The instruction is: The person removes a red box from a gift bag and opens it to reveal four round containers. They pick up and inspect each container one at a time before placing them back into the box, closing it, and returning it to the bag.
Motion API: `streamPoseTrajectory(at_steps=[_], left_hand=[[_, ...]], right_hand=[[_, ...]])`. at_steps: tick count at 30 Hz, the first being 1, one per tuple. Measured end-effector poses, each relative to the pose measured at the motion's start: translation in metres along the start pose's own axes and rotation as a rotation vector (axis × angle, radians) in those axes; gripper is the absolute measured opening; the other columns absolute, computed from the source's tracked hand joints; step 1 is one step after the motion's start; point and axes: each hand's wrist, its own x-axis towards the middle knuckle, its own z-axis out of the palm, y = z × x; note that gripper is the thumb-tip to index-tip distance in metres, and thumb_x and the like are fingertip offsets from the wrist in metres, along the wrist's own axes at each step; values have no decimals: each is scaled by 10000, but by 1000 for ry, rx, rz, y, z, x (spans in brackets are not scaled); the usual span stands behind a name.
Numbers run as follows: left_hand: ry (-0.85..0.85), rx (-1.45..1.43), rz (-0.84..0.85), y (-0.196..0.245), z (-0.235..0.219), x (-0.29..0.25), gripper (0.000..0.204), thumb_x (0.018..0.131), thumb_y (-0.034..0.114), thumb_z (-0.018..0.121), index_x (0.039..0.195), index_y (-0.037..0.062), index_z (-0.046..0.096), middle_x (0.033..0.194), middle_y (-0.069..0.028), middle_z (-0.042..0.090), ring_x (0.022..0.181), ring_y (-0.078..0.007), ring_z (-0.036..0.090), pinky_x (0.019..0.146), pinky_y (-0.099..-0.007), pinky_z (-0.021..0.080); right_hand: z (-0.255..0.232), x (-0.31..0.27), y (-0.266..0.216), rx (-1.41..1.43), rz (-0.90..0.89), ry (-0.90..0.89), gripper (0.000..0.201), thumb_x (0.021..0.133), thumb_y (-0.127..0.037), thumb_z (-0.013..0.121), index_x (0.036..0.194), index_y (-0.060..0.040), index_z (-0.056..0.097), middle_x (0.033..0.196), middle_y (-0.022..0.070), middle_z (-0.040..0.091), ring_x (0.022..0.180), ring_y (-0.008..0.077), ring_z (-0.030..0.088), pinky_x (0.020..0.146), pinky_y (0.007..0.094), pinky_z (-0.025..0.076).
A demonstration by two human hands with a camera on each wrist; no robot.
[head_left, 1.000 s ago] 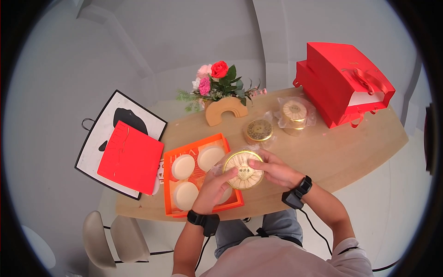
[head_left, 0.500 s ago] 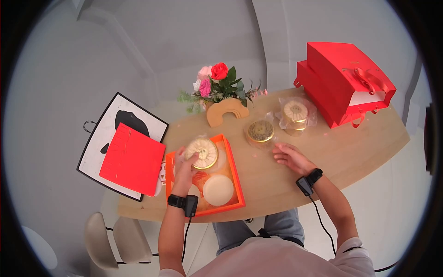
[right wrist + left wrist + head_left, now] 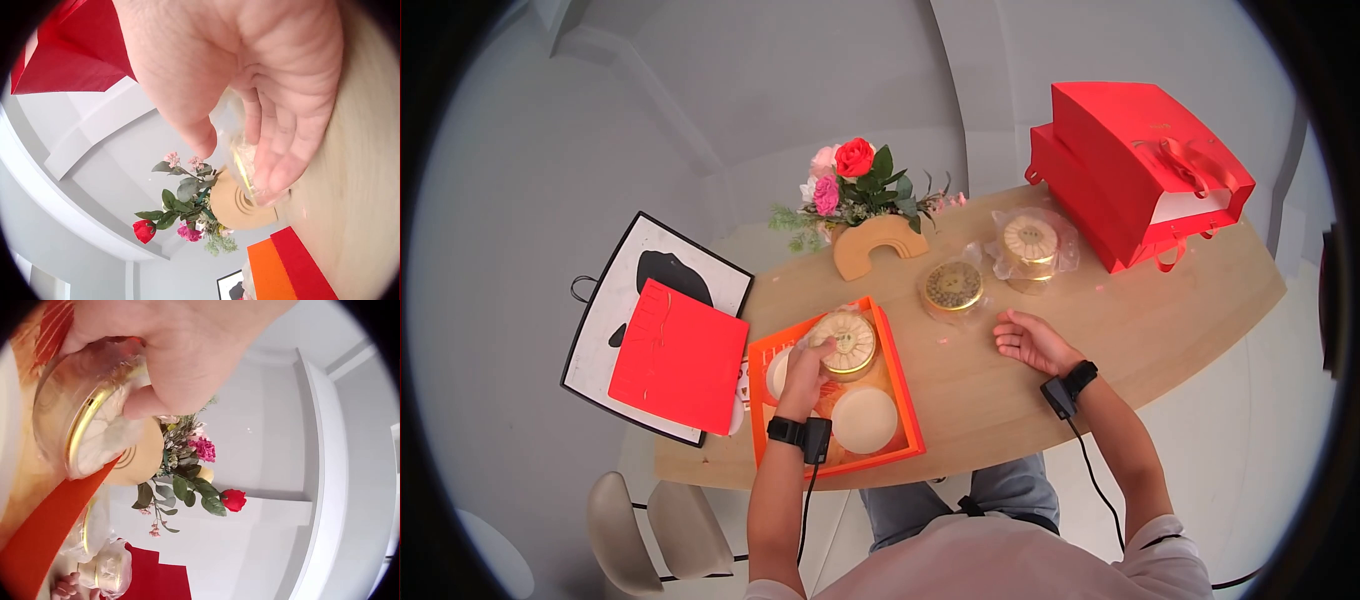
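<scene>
The left hand (image 3: 802, 376) grips a clear, gold-rimmed round canister (image 3: 849, 342) at the far right corner of the open orange box (image 3: 905, 395). Holding nothing, the right hand (image 3: 1037, 344) hangs loosely curled over the wooden table (image 3: 1120, 330), near a second gold-rimmed canister (image 3: 953, 286).

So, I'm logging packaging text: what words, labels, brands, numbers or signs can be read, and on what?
No text reads with certainty.
Orange box: pale letters inside, not clearly readable.
Flat red panel: raised marks, too faint.
Red gift bag: gold mark, too small.
Jar in left hand: lid marks too small.
Stacked jars, speckled jar: likewise.
</scene>
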Motion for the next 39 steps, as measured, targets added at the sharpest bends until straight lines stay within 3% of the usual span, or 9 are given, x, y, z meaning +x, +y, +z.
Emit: streamPoseTrajectory(at_steps=[12,14,15,18,24,27,30,32,39], left_hand=[[180,412,125,-13,0,8,463,901,237,652,1253,-60,606,1203,-180,637,1099,-269,619,971,-365,477],[468,1124,84,0,18,-1,559,872,269,660,1329,-40,574,1274,-250,596,1197,-348,575,1038,-394,435],[468,1124,84,-9,7,9,559,872,269,660,1329,-40,574,1274,-250,596,1197,-348,575,1038,-394,435],[239,707,30,-30,-19,36,585,862,288,648,1348,-29,571,1366,-307,514,1286,-414,500,1098,-422,381],[242,841,260,-30,-14,29,698,852,313,647,1441,-13,464,1461,-296,410,1340,-466,413,1150,-461,324],[277,1335,265,4,26,1,764,819,319,674,1467,-1,426,1478,-262,407,1360,-446,389,1144,-486,337],[214,1500,427,14,39,-9,797,765,343,724,1458,50,463,1503,-220,383,1370,-422,369,1141,-510,339],[-111,1464,511,21,45,-16,866,700,360,799,1469,118,482,1483,-183,405,1351,-391,403,1135,-485,354],[-171,1541,564,13,44,-10,890,667,435,826,1453,167,506,1462,-137,408,1344,-393,396,1075,-516,397]], right_hand=[[1,1,1,-13,-1,0,242,1043,-255,559,1147,-37,580,989,98,697,876,184,692,825,316,592],[2,1,0,-15,-2,0,238,1044,-251,556,1147,-37,581,989,97,697,875,184,693,824,315,593],[2,0,0,-16,-6,-1,234,1046,-247,553,1147,-37,582,989,97,697,874,183,693,822,313,594],[2,0,0,-10,-9,-3,228,1047,-237,551,1148,-35,582,989,97,697,876,182,695,819,310,596],[2,0,1,-49,-12,6,222,1058,-231,523,1164,-44,580,1000,86,700,879,174,689,826,306,587],[3,-2,1,-50,-20,12,219,1055,-223,529,1166,-40,578,1002,91,699,880,175,689,823,303,588],[3,-2,1,-35,-21,15,221,1046,-206,548,1165,-22,577,994,103,696,878,183,696,816,306,597],[4,-3,1,-34,-22,16,221,1046,-206,548,1166,-22,577,995,103,696,878,183,696,815,306,597],[5,-1,2,-31,-20,11,228,1047,-208,548,1170,-19,574,999,105,695,879,185,695,815,310,597]])
